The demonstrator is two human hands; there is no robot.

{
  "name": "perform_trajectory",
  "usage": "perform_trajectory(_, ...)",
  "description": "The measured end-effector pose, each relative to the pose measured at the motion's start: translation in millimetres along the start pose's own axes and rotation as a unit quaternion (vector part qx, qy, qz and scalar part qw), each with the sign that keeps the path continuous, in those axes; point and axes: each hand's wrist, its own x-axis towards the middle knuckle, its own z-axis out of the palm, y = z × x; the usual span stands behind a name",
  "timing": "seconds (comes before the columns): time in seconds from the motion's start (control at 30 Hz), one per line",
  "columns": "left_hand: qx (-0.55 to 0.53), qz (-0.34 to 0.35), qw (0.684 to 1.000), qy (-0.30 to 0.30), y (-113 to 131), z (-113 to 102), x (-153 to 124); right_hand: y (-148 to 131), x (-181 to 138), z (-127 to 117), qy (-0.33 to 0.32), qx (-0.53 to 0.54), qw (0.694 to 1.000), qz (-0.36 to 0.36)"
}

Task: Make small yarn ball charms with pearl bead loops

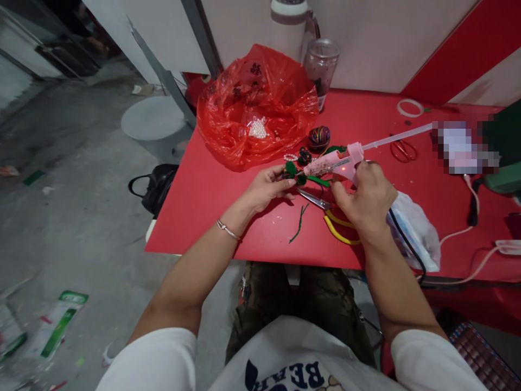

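My right hand (366,193) is wrapped round the handle of a pink hot glue gun (331,164), with a clear glue stick (396,136) jutting out of its back. The gun's nozzle points left and meets a small dark green fuzzy piece (290,169). Pinching that green piece is my left hand (271,187), a bracelet on its wrist. Below the gun lie scissors (336,222) with yellow handles, partly behind my right hand. A thin green strand (299,224) rests on the red tabletop (260,233).
Behind my hands is a red plastic bag (252,103) with white beads (258,128) in it. A multicoloured yarn ball (318,138), a clear cup (321,65) and a white flask (288,27) stand nearby. Small red scissors (404,151), a plastic packet (415,231) and cables lie right.
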Motion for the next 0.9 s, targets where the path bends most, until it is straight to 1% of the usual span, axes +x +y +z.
perform_trajectory(0.13,-0.008,-0.006,1.000,0.002,0.3,0.7,-0.1,1.0,0.2,0.2,-0.017,0.010,1.000,0.003)
perform_trajectory(0.27,-0.013,-0.010,1.000,-0.006,1.6,0.3,-0.2,1.5,0.4,0.2,-0.019,0.011,1.000,0.009)
perform_trajectory(0.4,-0.014,-0.012,1.000,-0.012,1.2,-0.5,0.4,1.4,-0.5,0.7,-0.008,0.012,1.000,-0.002)
perform_trajectory(0.6,-0.025,-0.020,0.999,-0.014,-2.7,0.6,1.2,-1.0,-3.2,2.0,0.030,0.012,0.999,-0.010)
perform_trajectory(0.73,-0.025,-0.026,0.999,-0.021,-2.2,1.9,-0.3,0.0,-3.0,3.2,0.024,0.014,1.000,-0.008)
perform_trajectory(0.9,-0.032,-0.009,0.999,-0.011,-1.5,0.4,0.4,5.6,0.2,2.0,0.024,-0.001,1.000,0.010)
